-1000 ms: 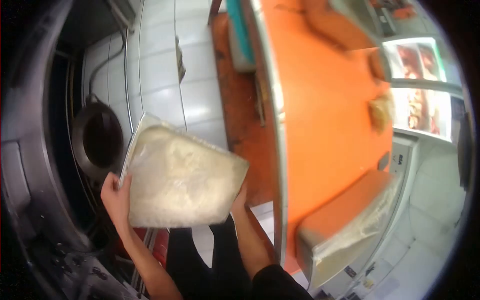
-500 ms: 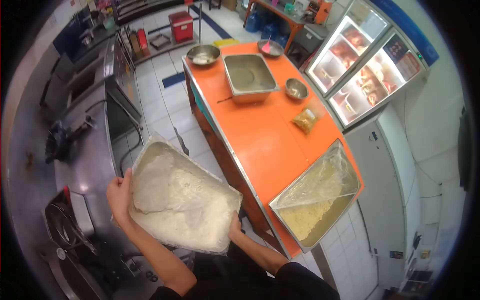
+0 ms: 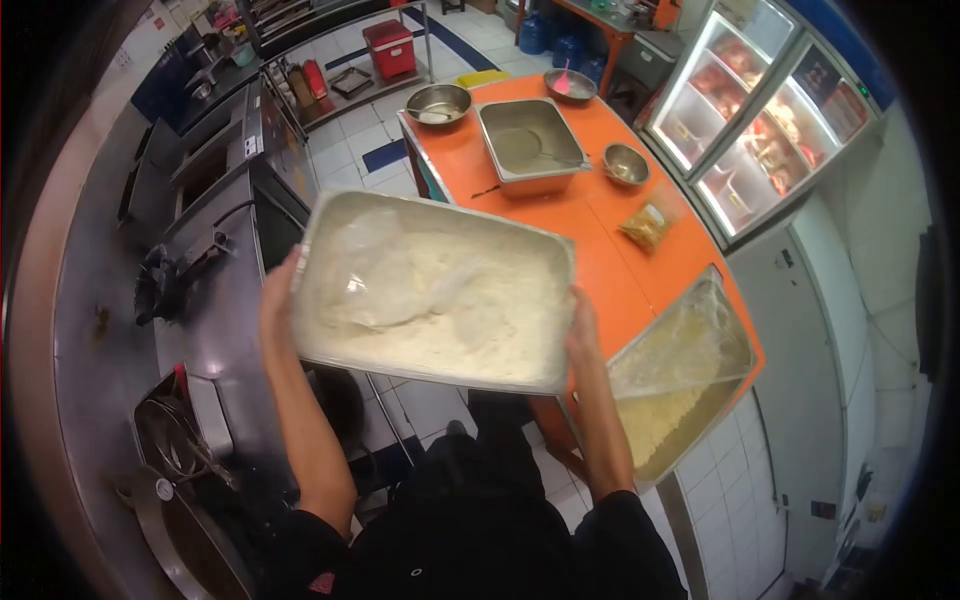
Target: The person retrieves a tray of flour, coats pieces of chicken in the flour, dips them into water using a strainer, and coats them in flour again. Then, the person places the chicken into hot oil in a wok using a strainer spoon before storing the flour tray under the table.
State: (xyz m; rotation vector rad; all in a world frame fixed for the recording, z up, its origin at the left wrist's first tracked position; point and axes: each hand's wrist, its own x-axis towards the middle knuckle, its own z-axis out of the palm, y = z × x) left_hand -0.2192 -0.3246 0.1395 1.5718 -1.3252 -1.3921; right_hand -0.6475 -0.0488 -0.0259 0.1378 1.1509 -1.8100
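Two forearms [image 3: 305, 420] reach forward, elbows bent; left grip [image 3: 280, 300] at nine o'clock and right grip [image 3: 582, 325] at three clasp one steel pan [image 3: 430, 374] of white powder [image 3: 440, 335], central. On the orange surface [image 3: 620, 285]: one film-covered crumb pan [image 3: 715, 400], four o'clock; one bag [image 3: 646, 230], two; one deep pan [image 3: 515, 150], twelve; three bowls [image 3: 432, 97], eleven to two.

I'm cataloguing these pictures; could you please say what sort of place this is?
Probably a commercial kitchen: there's a lit glass-door fridge, a metal counter, and a large tray of flour-like contents.
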